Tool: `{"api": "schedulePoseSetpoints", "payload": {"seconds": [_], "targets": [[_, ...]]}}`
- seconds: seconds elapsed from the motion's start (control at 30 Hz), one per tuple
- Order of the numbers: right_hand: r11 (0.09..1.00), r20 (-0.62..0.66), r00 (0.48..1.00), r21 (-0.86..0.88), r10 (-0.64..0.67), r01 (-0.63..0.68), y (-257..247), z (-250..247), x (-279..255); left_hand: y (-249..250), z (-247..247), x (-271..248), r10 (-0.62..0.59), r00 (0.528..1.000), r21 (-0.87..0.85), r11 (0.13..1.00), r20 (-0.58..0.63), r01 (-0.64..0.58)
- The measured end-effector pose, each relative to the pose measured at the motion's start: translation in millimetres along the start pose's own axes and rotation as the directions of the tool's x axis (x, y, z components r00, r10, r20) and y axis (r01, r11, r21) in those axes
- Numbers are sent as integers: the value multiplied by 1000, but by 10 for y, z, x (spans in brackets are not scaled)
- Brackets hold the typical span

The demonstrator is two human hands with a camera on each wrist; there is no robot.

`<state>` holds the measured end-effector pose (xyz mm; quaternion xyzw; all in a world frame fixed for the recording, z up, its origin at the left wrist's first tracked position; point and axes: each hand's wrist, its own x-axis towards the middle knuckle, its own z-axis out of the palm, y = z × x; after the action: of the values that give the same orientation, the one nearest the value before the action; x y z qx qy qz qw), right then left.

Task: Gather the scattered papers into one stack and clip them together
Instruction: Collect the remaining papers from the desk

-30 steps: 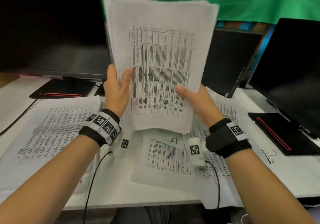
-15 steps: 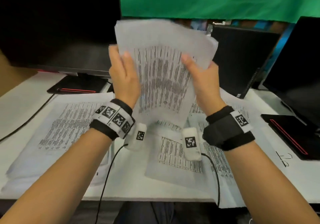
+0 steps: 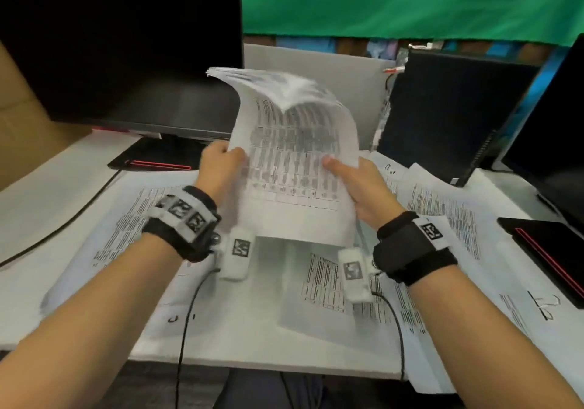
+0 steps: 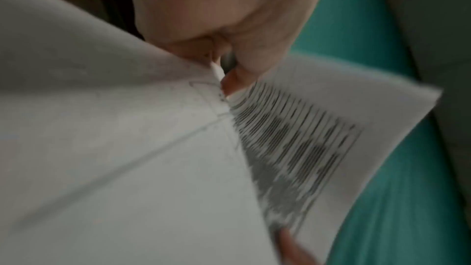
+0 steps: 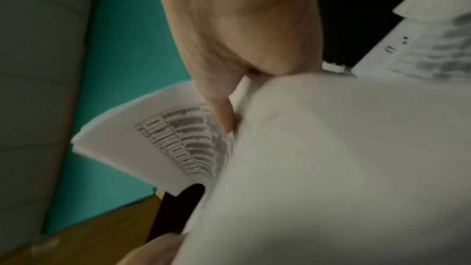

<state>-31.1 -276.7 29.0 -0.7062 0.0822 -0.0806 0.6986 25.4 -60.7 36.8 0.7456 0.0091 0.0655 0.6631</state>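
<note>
A stack of printed papers stands upright above the desk, its top curling away from me and blurred. My left hand grips its left edge and my right hand grips its right edge, thumb on the front sheet. In the left wrist view the stack of papers fills the frame under my left hand, thumb on the printed side. In the right wrist view my right hand pinches the stack of papers. More printed sheets lie flat on the desk at left, centre and right. No clip shows.
A dark monitor stands at the back left, a black computer case at the back right, another monitor at the far right. Black stands with red stripes sit on the white desk. Cables hang from my wrists.
Both hands have brought the stack down toward the desk. Its top, flat and upright a second ago, now bends backward. My view has tilted and shows more of the desk.
</note>
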Motion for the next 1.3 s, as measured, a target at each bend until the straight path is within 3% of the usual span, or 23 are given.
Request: {"api": "schedulePoseSetpoints", "payload": {"seconds": [0.13,0.27,0.3,0.37,0.43,0.53,0.6,0.67,0.7,0.77,0.83,0.9,1.0,1.03,1.07,1.13,1.17,1.2,1.23,1.3], "targets": [[971,153,983,-231,98,-61,68,82,-39,6,-601,18,-33,996,202,979,85,15],[851,191,965,-522,177,-53,197,133,-155,-286,-1309,76,-197,980,419,887,-38,195],[764,167,964,-643,208,-53,229,102,-165,-379,-1500,98,-226,970,466,851,-89,241],[458,102,954,-888,282,-40,297,-18,-154,-523,-1812,92,-226,962,538,797,-156,275],[233,15,945,-970,327,-65,370,-187,-150,-666,-2018,65,-226,955,615,731,-193,297],[68,-76,911,-991,404,-113,464,-420,-161,-792,-2153,-25,-245,949,771,557,-200,307],[-32,-136,857,-990,498,-138,466,-477,-233,-760,-2131,-64,-269,946,839,461,-180,290],[-99,-177,809,-984,560,-147,477,-504,-275,-587,-1977,-127,-220,966,880,420,-139,222],[-111,-181,797,-984,577,-142,480,-512,-279,-473,-1851,-171,-182,979,875,457,-87,163],[-117,-175,785,-984,594,-131,489,-484,-275,-232,-1487,-296,-163,985,774,630,51,64],[-136,-180,791,-983,585,-123,507,-434,-281,-66,-1055,-425,-190,960,659,752,207,7],[-156,-204,815,-978,543,-141,494,-367,-325,-59,-655,-461,-209,915,606,794,344,-47],[-47,-147,810,-988,568,-146,456,-355,-287,-211,-160,-494,-252,824,542,837,508,-78],[93,-80,805,-982,587,-166,416,-329,-246,-276,-2,-526,-282,778,481,876,562,-29],[314,-3,824,-924,567,-219,357,-269,-226,-331,159,-573,-322,719,411,910,616,55],[756,162,893,-608,419,-244,202,-86,-197,-425,446,-679,-368,599,320,928,711,191],[874,222,913,-431,342,-223,129,-18,-172,-474,551,-701,-357,563,289,934,745,210],[922,254,918,-321,305,-217,49,23,-152,-540,622,-697,-335,577,262,942,744,210],[931,258,920,-296,294,-215,2,2,-111,-641,661,-650,-314,644,230,949,697,213],[856,185,933,-481,309,-188,3,-216,-8,-796,632,-533,-313,819,148,950,481,276]]}}
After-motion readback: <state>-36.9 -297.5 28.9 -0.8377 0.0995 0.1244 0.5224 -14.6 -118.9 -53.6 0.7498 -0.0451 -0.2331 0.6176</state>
